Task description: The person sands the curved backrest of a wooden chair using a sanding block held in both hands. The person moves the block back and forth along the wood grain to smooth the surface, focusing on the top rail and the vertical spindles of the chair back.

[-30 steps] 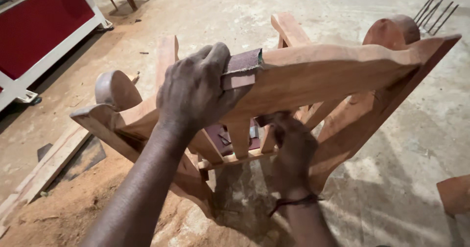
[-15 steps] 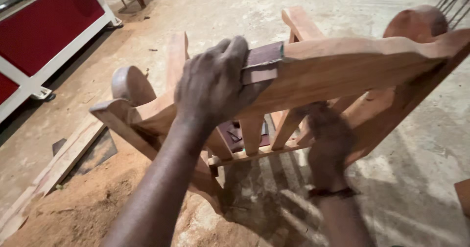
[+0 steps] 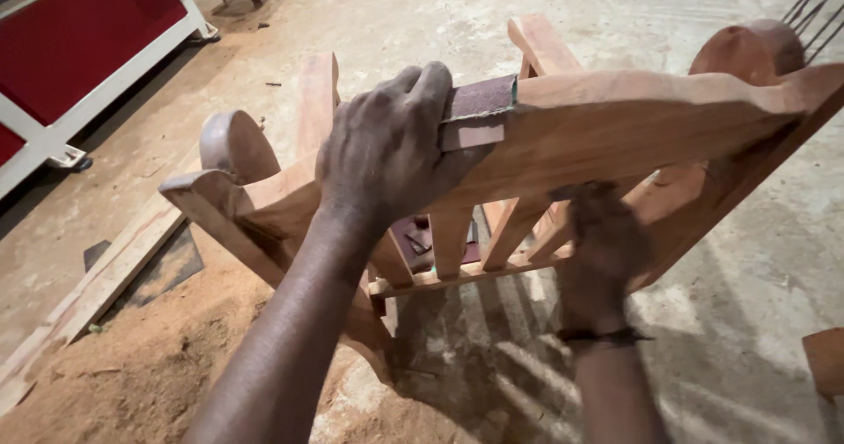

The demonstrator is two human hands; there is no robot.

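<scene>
A bare wooden chair (image 3: 633, 119) lies tipped on the concrete floor, its curved top rail facing me. My left hand (image 3: 391, 149) presses a folded piece of dark sandpaper (image 3: 479, 110) over the top edge of that rail. My right hand (image 3: 602, 246) reaches under the rail and grips the chair's back near the vertical slats (image 3: 448, 237). A dark band circles my right wrist.
A heap of reddish sawdust (image 3: 114, 382) lies at the lower left beside wooden planks (image 3: 97, 286). A red and white cabinet (image 3: 79, 48) stands at the upper left. Metal rods (image 3: 813, 13) stick up at the far right. A wood block (image 3: 826, 360) sits at the right edge.
My left hand has slid the sandpaper slightly along the rail. My right hand has shifted to the right under the rail, and the view has moved a little.
</scene>
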